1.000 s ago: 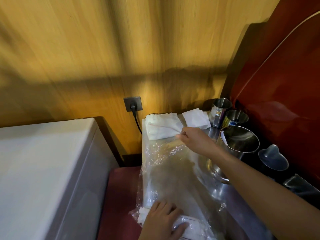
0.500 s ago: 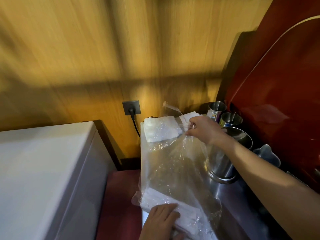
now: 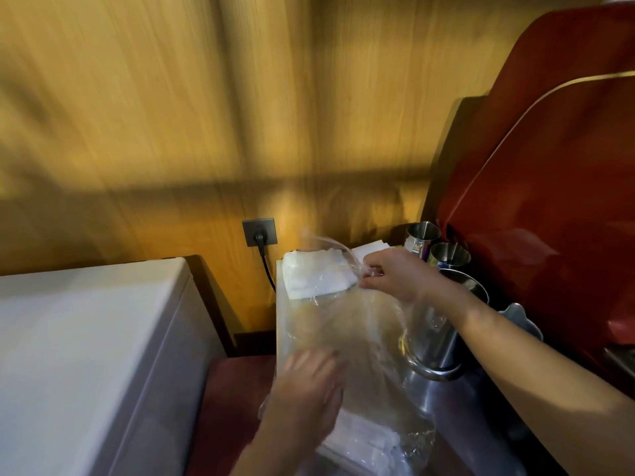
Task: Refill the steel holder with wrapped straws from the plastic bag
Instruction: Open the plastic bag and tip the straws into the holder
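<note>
A clear plastic bag (image 3: pixel 364 334) lies lengthwise on the steel counter. My right hand (image 3: pixel 395 274) pinches its far open edge and holds it lifted. Wrapped white straws (image 3: pixel 364 441) lie bunched in the near end of the bag. My left hand (image 3: pixel 305 389) is blurred, fingers spread, against the bag's near left side, just above the straws; whether it grips anything I cannot tell. The large steel holder (image 3: pixel 443 341) stands right of the bag, under my right forearm.
White napkin stacks (image 3: pixel 316 274) lie at the counter's far end. Two smaller steel cups (image 3: pixel 422 235) stand behind the holder. A red machine (image 3: pixel 549 201) fills the right side. A white appliance (image 3: pixel 86 355) stands left, with a wall socket (image 3: pixel 259 231) on the wood wall.
My left hand has come off the straw bundle and moved up along the bag. My right hand keeps the bag's far edge raised, about where it was.
</note>
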`<act>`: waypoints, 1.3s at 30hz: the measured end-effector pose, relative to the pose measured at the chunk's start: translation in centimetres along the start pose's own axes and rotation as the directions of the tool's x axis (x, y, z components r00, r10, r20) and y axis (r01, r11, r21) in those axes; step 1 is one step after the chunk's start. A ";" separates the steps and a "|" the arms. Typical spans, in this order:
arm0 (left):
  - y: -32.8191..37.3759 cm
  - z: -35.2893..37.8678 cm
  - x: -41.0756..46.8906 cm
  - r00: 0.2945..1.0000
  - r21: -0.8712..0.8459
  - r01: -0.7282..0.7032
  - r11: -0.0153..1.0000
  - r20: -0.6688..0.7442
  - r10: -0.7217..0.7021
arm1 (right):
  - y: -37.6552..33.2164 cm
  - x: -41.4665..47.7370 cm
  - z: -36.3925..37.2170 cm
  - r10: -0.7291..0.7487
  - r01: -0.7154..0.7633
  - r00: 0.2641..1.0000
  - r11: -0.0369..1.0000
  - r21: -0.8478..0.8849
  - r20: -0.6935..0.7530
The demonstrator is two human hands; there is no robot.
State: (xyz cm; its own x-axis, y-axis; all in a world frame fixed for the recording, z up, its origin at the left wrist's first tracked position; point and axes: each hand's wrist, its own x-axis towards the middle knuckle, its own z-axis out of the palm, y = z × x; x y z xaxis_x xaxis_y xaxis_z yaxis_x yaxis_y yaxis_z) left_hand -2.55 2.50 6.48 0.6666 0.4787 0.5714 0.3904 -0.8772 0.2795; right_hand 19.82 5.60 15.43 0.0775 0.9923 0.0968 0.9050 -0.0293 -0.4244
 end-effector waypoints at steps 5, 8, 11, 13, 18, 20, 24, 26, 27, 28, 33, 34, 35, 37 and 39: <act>1.4 -6.1 9.6 0.979 0.242 -0.154 0.958 -0.096 0.182 | -2.2 -0.7 -0.9 -0.133 0.138 0.989 0.989 -0.062 0.070; 1.4 -7.2 12.9 0.990 0.406 -0.120 0.906 0.113 0.080 | -3.2 -1.2 -1.8 -0.163 0.168 0.983 0.984 -0.055 0.085; -0.4 -7.3 13.5 0.984 0.465 -0.086 0.881 0.180 0.001 | -3.3 -2.0 -3.1 -0.143 0.153 0.984 0.984 -0.087 0.111; -1.5 -7.1 13.0 0.985 0.493 -0.102 0.864 0.173 0.017 | -2.7 -2.5 -4.0 -0.091 0.108 0.985 0.988 -0.114 0.145; -3.1 -7.2 11.8 0.984 0.471 0.015 0.882 0.151 -0.097 | -0.6 -3.3 -6.8 0.000 0.039 0.972 0.986 -0.159 0.236; -3.1 -7.6 11.6 0.983 0.442 0.058 0.895 0.133 -0.129 | 0.0 -3.5 -7.0 -0.010 0.036 0.978 0.992 -0.118 0.210; -0.7 -8.4 12.2 0.999 0.236 0.025 0.971 0.017 -0.030 | -0.4 -3.5 -6.6 -0.066 0.072 0.988 0.997 -0.040 0.138; 1.3 -8.1 13.4 0.999 0.204 -0.023 0.979 0.044 0.014 | -1.3 -3.2 -6.6 -0.100 0.104 0.989 0.994 -0.030 0.106; 2.2 -7.6 13.9 0.996 0.230 -0.045 0.972 0.090 0.025 | -1.7 -3.2 -6.8 -0.116 0.117 0.990 0.993 -0.005 0.084; 3.0 -7.1 14.3 0.991 0.251 -0.055 0.966 0.130 0.023 | -2.1 -3.1 -6.9 -0.129 0.126 0.990 0.991 0.039 0.063; 3.6 -6.1 16.2 0.980 0.228 0.088 0.970 0.153 -0.125 | -1.5 -3.4 -6.8 -0.107 0.143 0.983 0.956 0.255 -0.150; 3.5 -6.2 16.3 0.981 0.217 0.092 0.972 0.149 -0.126 | -1.0 -3.6 -6.6 -0.055 0.120 0.984 0.906 0.406 -0.169; 3.3 -6.5 16.3 0.983 0.198 0.096 0.976 0.134 -0.124 | -0.5 -4.0 -6.3 -0.017 0.100 0.988 0.829 0.550 -0.155; 3.1 -7.1 16.5 0.989 0.156 0.112 0.981 0.080 -0.126 | 0.5 -4.9 -5.2 -0.013 0.065 0.997 0.709 0.702 -0.079; 2.9 -7.7 16.8 0.990 0.125 0.134 0.983 0.029 -0.138 | 1.2 -5.7 -3.6 -0.026 0.024 1.000 0.706 0.708 -0.009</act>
State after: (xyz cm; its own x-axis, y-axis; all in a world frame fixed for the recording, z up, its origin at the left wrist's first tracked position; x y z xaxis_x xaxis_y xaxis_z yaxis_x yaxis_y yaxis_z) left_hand 4.87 7.66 22.84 0.6240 0.5964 0.5049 0.5524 -0.7937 0.2548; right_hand 21.98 -0.57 17.56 0.0580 0.9916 0.1156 0.3449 0.0888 -0.9344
